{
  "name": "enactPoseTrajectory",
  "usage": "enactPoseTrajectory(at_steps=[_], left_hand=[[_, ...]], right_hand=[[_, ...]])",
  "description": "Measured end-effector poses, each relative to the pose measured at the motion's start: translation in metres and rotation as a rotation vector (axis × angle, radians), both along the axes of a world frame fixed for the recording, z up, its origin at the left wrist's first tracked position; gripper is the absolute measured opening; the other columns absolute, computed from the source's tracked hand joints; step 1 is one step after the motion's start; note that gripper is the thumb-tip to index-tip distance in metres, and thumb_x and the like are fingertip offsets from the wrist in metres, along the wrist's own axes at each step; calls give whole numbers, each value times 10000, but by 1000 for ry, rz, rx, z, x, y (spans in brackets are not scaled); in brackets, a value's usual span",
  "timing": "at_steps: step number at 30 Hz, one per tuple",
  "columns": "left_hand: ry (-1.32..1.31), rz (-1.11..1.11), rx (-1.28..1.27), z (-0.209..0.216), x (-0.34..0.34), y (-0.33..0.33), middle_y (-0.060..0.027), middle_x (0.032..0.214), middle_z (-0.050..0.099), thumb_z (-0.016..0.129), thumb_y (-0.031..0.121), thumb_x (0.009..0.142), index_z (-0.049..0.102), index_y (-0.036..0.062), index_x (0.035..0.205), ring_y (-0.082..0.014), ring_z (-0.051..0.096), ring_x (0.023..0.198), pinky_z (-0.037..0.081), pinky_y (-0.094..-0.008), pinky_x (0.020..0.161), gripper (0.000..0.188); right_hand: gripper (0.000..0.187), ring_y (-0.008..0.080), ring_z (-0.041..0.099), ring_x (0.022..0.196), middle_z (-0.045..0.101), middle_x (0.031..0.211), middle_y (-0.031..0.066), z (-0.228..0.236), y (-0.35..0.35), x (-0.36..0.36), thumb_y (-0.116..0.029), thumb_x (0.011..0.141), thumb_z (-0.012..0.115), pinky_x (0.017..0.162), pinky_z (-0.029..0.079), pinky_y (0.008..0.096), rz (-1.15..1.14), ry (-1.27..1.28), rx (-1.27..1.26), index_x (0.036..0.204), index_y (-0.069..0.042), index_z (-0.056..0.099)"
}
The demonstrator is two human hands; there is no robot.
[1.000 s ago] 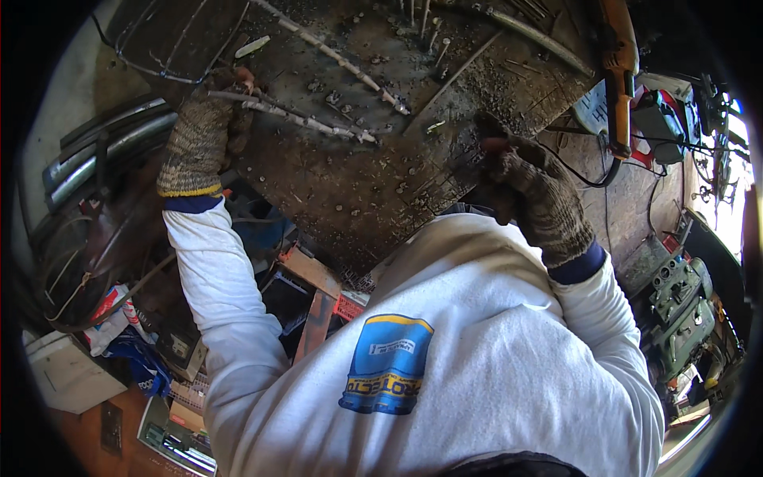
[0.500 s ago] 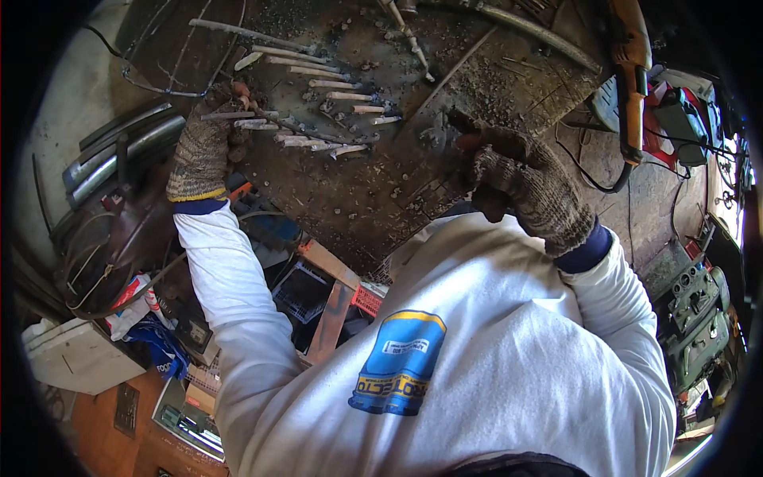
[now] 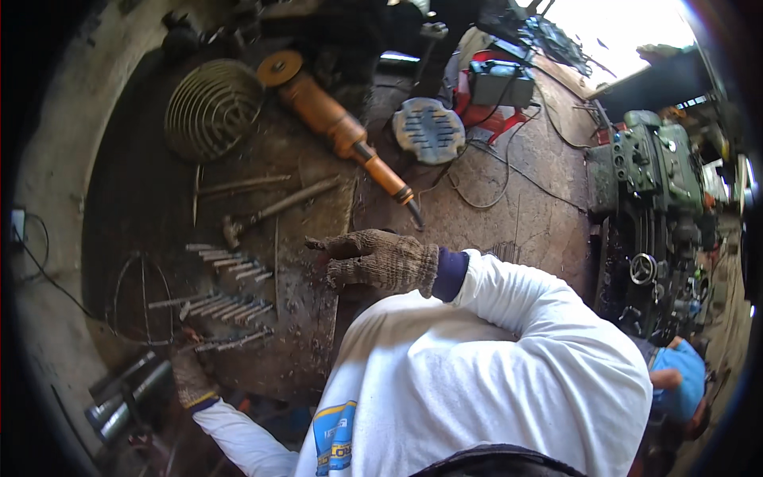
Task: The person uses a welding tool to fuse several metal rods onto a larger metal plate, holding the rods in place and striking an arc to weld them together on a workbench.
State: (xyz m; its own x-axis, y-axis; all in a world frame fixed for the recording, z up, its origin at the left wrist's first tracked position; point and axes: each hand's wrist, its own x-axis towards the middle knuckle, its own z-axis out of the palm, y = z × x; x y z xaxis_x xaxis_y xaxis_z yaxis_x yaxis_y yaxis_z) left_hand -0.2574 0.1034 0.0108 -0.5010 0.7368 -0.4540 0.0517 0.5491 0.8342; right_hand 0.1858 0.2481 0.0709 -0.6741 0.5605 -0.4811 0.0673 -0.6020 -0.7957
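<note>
The person's left hand (image 3: 191, 370) reaches in at the near left, its fingertips beside the near rows of slim rods (image 3: 226, 308), and blur hides whether it pinches one, so its grip cannot be told; the right hand (image 3: 380, 261) hangs over the near edge of the dark bench (image 3: 306, 326) with fingers loose and apart, nothing seen between them. The rods lie on the left part of the bench in slanted rows, mostly side by side, with one longer piece jutting out leftward. Handling them well would probably mean a light pinch near the middle of each, lifting rather than dragging, since a sideways nudge could roll the neighbours out of line; the thick gloves (image 3: 397, 262) likely dull the touch, so it would help to watch the fingertips closely. Those gloves are a coarse, speckled knit, the left one banded in yellow at the cuff. The rods look straight and stiff, pale along much of their length, too small in view to tell bare from coated. To their left a thin wire frame (image 3: 143, 302) bows into an oval; farther off lie a hammer (image 3: 290, 202) with a straight handle, a domed cage of curved wire rings (image 3: 213, 111) and a smooth-cased orange grinder (image 3: 322, 111) with a flat round disc, all on a scuffed, gritty-looking surface
</note>
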Motion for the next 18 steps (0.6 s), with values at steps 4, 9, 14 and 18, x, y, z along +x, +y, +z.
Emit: enactPoseTrajectory(at_steps=[4,9,14,18], left_hand=[[-149,98,-89,-5,-9,-6,92,652,490,516,453,945,632,236,1013,-38,388,481,297,-217,400,255],[-56,4,41,-33,-30,-21,78,690,523,536,488,930,616,228,1018,-55,436,507,332,-218,408,286],[-68,14,-158,-22,-30,-7,38,855,609,553,465,929,620,216,1097,-76,545,675,413,-232,491,308],[-49,89,-76,-34,-34,-14,23,892,625,558,460,928,623,205,1094,-84,558,730,431,-245,518,311]], right_hand=[[377,115,631,779,665,891,65,24,9,28,-246,921,664,676,541,253,-243,99,-21,1189,11,597],[347,127,646,791,660,896,57,-6,18,63,-233,909,668,691,548,253,-317,33,183,1168,-9,615],[373,109,627,793,664,923,46,-15,-7,90,-267,889,680,690,524,258,-581,-25,179,1169,-25,637],[347,102,595,792,654,916,19,-33,-21,108,-262,892,673,717,495,255,-555,-147,151,1174,-62,648]])
